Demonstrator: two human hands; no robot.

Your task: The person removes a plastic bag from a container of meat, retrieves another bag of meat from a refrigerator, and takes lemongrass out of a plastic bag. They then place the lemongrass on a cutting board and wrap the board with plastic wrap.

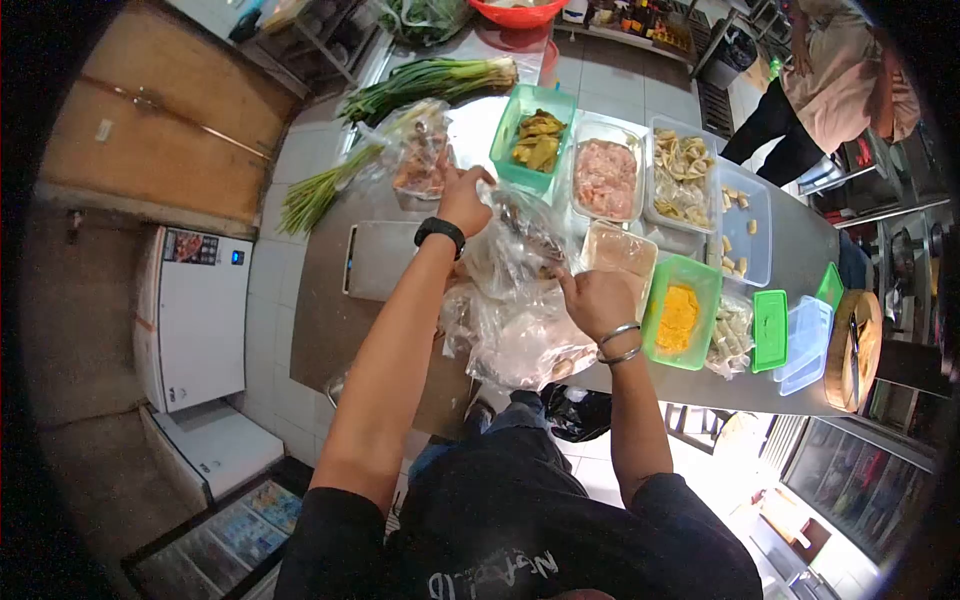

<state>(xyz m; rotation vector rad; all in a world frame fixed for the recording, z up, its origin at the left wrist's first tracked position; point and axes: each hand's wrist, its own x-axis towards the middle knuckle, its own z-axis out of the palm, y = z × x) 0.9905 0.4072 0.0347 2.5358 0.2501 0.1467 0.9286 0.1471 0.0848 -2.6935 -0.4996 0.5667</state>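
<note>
My left hand, with a black watch on the wrist, is closed on the upper left edge of a clear plastic bag. Something dark shows through the plastic, too blurred to name. My right hand, with metal bangles, pinches the same bag at its lower right side. Another clear bag with pale contents lies at the table's near edge, just below. A bag of reddish-brown pieces sits beyond my left hand. Next to my right hand is a clear container with something pale inside.
Spring onions and thin green stalks lie at the left. Containers hold yellow-brown pieces, raw minced meat, folded dumplings and orange-yellow food. A knife rests on a round board. Another person stands across.
</note>
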